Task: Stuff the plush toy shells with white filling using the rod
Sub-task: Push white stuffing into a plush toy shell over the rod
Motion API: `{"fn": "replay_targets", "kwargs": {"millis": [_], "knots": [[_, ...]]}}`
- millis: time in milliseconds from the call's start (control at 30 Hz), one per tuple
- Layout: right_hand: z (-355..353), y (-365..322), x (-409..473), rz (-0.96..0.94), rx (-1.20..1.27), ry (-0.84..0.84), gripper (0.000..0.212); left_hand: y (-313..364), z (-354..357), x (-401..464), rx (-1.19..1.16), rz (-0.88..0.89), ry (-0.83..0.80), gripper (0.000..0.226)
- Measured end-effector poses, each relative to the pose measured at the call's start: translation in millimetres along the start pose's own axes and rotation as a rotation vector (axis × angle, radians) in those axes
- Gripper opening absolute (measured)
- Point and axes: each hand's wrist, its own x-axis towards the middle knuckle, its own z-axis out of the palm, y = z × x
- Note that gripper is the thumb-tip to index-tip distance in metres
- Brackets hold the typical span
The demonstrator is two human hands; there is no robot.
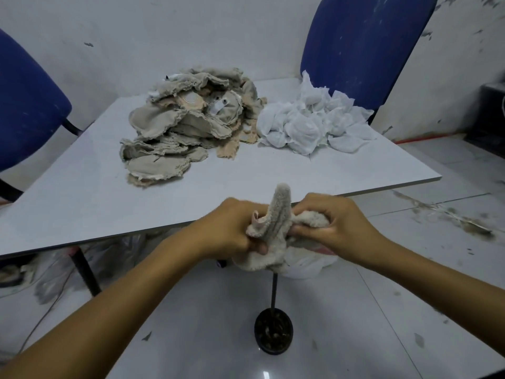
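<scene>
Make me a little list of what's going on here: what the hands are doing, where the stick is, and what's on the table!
left hand: grips the plush shell
right hand: grips the same shell from the other side
rod: stands upright on a round black base on the floor, its top hidden under the shell
table: pile of beige empty shells on the left, heap of white filling on the right
behind: two blue chairs

Cream fuzzy plush shell bunched over the upright dark rod; flat beige shells heaped on the table beside white filling bundles
</scene>
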Motion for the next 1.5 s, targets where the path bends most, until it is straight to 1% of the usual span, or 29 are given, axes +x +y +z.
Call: {"fn": "replay_targets", "kwargs": {"millis": [67,100,167,233,300,367,467,500,533,600,633,700,733,767,800,833,867,900,933,967,1000,1033,1100,1167,1233,1267,1400,1467,1500], "knots": [[4.2,4.0,-2.5,0.065,0.014,-0.031,0.017,0.6,3.1,-1.0,0.052,0.002,-0.02,0.055],[4.5,4.8,-2.4,0.072,0.019,-0.033,0.018,-0.6,2.7,-0.1,0.077,0.005,-0.015,0.055],[2.2,4.6,-1.1,0.055,0.036,-0.044,0.024,-2.5,1.7,1.1,0.116,0.004,-0.01,0.048],[1.6,2.5,-1.7,0.038,0.058,-0.041,0.025,0.2,1.5,1.3,0.099,0.009,-0.002,0.049],[4.2,0.6,-2.8,0.007,0.042,-0.019,0.028,4.3,1.7,0.2,-0.084,0.021,0.0,0.046],[4.6,0.1,-2.4,0.015,0.048,-0.041,0.036,8.4,-0.2,-1.9,-0.245,0.025,0.034,0.045],[-2.5,-1.2,-1.5,0.093,0.15,-0.186,0.057,12.1,-5.2,-0.8,-0.246,0.086,0.199,0.026],[-8.1,-4.4,0.2,0.107,0.215,-0.198,0.06,14.6,-8.4,0.1,-0.321,0.086,0.279,0.023],[-15.4,-9.4,4.3,0.111,0.293,-0.16,0.062,17.8,-13.5,1.7,-0.44,0.077,0.358,0.02],[-35.3,-19.7,18.2,0.104,0.434,-0.015,0.066,20.7,-28.0,7.6,-0.611,0.07,0.499,0.014],[-44.9,-23.8,27.8,0.087,0.45,0.052,0.067,21.4,-36.5,11.7,-0.647,0.064,0.56,0.013],[-54.8,-25.9,48.5,0.06,0.36,0.144,0.064,16.4,-48.8,21.2,-0.686,0.006,0.67,0.016],[-54.1,-23.0,57.6,0.073,0.304,0.175,0.062,11.5,-50.7,26.7,-0.656,-0.067,0.695,0.02],[-49.6,-17.5,65.2,0.103,0.262,0.183,0.059,6.5,-49.4,31.5,-0.565,-0.162,0.688,0.025],[-42.9,-10.1,71.6,0.137,0.204,0.16,0.057,0.3,-45.1,35.6,-0.398,-0.258,0.667,0.036],[-35.4,-1.4,77.4,0.169,0.113,0.12,0.053,-5.8,-38.6,38.7,-0.169,-0.321,0.644,0.05],[-27.7,7.9,82.9,0.192,0.008,0.086,0.048,-10.0,-32.6,41.7,0.066,-0.321,0.63,0.06],[-21.5,17.6,87.6,0.209,-0.075,0.075,0.042,-10.6,-28.0,44.5,0.244,-0.247,0.622,0.062],[-17.0,26.1,92.5,0.221,-0.117,0.093,0.036,-10.5,-25.0,48.4,0.329,-0.141,0.586,0.055],[-14.7,33.3,96.4,0.238,-0.133,0.125,0.031,-10.0,-23.8,52.9,0.331,-0.05,0.514,0.042],[-14.6,40.6,100.4,0.243,-0.171,0.163,0.03,-8.5,-24.0,57.2,0.318,-0.007,0.423,0.03],[-15.6,48.9,104.5,0.241,-0.25,0.19,0.03,-7.2,-24.1,60.6,0.308,-0.005,0.342,0.021],[-17.1,63.1,111.0,0.253,-0.458,0.195,0.039,-6.6,-25.2,67.9,0.289,-0.06,0.272,0.013],[-15.9,68.8,115.7,0.271,-0.6,0.202,0.052,-5.7,-25.4,73.6,0.26,-0.111,0.265,0.019],[-13.4,71.2,118.8,0.28,-0.624,0.277,0.061,-5.0,-23.9,79.9,0.306,-0.142,0.254,0.028],[-13.1,71.9,120.7,0.29,-0.611,0.322,0.063,-5.1,-23.0,83.0,0.337,-0.144,0.252,0.028],[-17.6,75.7,129.6,0.374,-0.483,0.402,0.07,-10.2,-19.1,91.0,0.351,-0.077,0.309,0.014],[-22.8,78.6,131.6,0.418,-0.427,0.406,0.063,-11.9,-17.4,92.4,0.308,-0.049,0.375,0.009],[-24.9,79.1,131.6,0.427,-0.438,0.397,0.049,-12.2,-16.9,92.5,0.284,-0.039,0.414,0.008]]}}
